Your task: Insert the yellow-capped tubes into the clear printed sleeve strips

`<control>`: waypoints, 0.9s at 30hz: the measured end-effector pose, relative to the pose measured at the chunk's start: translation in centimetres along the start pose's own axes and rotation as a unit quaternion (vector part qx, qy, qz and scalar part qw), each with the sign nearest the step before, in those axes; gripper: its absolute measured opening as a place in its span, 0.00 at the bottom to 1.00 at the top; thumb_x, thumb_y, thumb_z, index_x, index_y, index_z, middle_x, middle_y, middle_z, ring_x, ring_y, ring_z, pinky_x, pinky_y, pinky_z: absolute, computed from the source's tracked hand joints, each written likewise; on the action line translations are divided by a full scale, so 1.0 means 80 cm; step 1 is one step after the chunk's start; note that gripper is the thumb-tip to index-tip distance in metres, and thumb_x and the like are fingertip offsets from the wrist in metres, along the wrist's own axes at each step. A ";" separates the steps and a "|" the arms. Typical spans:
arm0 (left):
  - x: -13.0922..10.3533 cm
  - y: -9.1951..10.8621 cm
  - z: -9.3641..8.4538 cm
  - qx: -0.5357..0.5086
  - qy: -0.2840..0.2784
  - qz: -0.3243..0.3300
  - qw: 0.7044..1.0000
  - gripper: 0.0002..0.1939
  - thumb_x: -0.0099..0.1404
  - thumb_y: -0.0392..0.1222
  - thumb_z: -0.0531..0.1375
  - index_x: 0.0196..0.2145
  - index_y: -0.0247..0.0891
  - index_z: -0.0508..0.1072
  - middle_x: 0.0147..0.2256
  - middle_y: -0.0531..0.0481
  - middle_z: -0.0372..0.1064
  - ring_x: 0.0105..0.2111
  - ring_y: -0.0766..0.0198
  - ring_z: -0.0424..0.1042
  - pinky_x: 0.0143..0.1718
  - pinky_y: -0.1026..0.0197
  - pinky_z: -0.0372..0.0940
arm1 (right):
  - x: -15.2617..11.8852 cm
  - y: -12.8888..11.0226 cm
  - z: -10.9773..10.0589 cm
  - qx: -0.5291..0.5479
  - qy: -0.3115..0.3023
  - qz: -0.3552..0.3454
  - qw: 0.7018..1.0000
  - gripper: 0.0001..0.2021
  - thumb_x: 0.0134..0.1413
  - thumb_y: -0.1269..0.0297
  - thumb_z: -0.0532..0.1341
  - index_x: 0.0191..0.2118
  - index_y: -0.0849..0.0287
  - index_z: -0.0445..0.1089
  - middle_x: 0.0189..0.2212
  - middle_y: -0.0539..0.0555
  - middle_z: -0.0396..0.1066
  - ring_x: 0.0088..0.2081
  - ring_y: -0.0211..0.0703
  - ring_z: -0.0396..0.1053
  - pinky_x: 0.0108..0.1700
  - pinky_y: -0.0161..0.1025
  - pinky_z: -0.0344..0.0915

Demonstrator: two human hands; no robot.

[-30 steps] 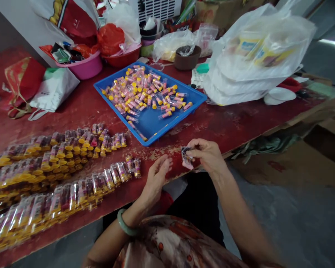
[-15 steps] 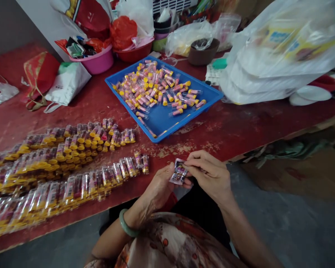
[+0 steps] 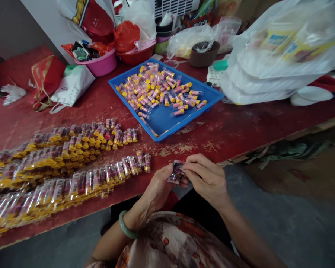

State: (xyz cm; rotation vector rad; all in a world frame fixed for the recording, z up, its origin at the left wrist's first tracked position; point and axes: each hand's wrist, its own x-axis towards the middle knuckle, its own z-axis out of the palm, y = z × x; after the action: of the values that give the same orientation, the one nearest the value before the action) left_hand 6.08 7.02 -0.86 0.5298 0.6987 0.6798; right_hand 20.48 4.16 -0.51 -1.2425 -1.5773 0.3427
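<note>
Brought together since a second ago in the head view, the left hand [image 3: 158,189] and right hand [image 3: 208,178] both grip a small packet [image 3: 175,172]. From it, a blue tray [image 3: 163,122] lies at twelve o'clock, stacked tubes [image 3: 96,178] at nine, on the desk [image 3: 245,128].

- On table [image 3: 240,130]: tray [image 3: 170,122], capped tubes [image 3: 156,87] inside
- Left of tray, nearer: tube rows [image 3: 75,182]
- Behind tray, leftward: basin [image 3: 102,65]
- Right of tray: carrier bag [image 3: 279,76]
- Before tray: sachet [image 3: 175,172] between left hand [image 3: 158,186] and right hand [image 3: 208,179]
</note>
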 end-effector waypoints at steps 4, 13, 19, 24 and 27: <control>-0.002 0.000 -0.002 0.003 0.004 0.005 1.000 0.18 0.61 0.51 0.61 0.36 0.30 0.76 0.30 0.43 0.74 0.28 0.60 0.72 0.35 0.58 0.65 | -0.002 -0.001 0.003 -0.028 0.014 -0.009 0.999 0.08 0.55 0.74 0.58 0.37 0.53 0.71 0.35 0.53 0.70 0.33 0.38 0.70 0.35 0.36 0.68; -0.004 0.000 0.000 0.004 0.010 0.007 1.000 0.15 0.62 0.48 0.60 0.35 0.30 0.76 0.29 0.44 0.74 0.27 0.63 0.70 0.33 0.60 0.65 | -0.002 0.001 0.002 -0.006 -0.008 -0.031 0.999 0.09 0.55 0.77 0.57 0.33 0.56 0.69 0.32 0.52 0.66 0.31 0.35 0.67 0.32 0.33 0.65; -0.003 0.002 0.004 0.011 0.023 0.004 1.000 0.16 0.60 0.49 0.61 0.35 0.31 0.77 0.29 0.45 0.74 0.27 0.63 0.69 0.32 0.60 0.64 | -0.006 0.006 0.006 -0.038 0.012 -0.033 0.999 0.11 0.54 0.77 0.57 0.41 0.56 0.67 0.36 0.53 0.68 0.36 0.38 0.69 0.38 0.36 0.68; -0.002 -0.004 0.003 0.027 0.020 0.014 0.999 0.15 0.61 0.48 0.61 0.36 0.32 0.77 0.30 0.45 0.74 0.27 0.63 0.70 0.33 0.60 0.64 | -0.005 0.005 0.006 -0.021 0.000 -0.005 1.000 0.11 0.55 0.76 0.57 0.41 0.55 0.69 0.33 0.52 0.68 0.34 0.38 0.68 0.36 0.35 0.67; -0.002 -0.007 0.003 0.039 0.020 0.011 0.999 0.15 0.62 0.49 0.60 0.35 0.32 0.77 0.28 0.45 0.73 0.28 0.61 0.70 0.32 0.60 0.64 | -0.005 0.006 0.004 -0.005 0.009 -0.014 1.000 0.09 0.55 0.77 0.56 0.36 0.55 0.69 0.31 0.51 0.66 0.31 0.36 0.67 0.33 0.34 0.65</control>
State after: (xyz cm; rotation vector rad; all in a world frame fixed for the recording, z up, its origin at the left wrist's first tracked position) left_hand 6.37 6.48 -1.02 0.5983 0.7592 0.6879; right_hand 20.43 4.14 -1.25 -1.2267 -1.5810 0.3057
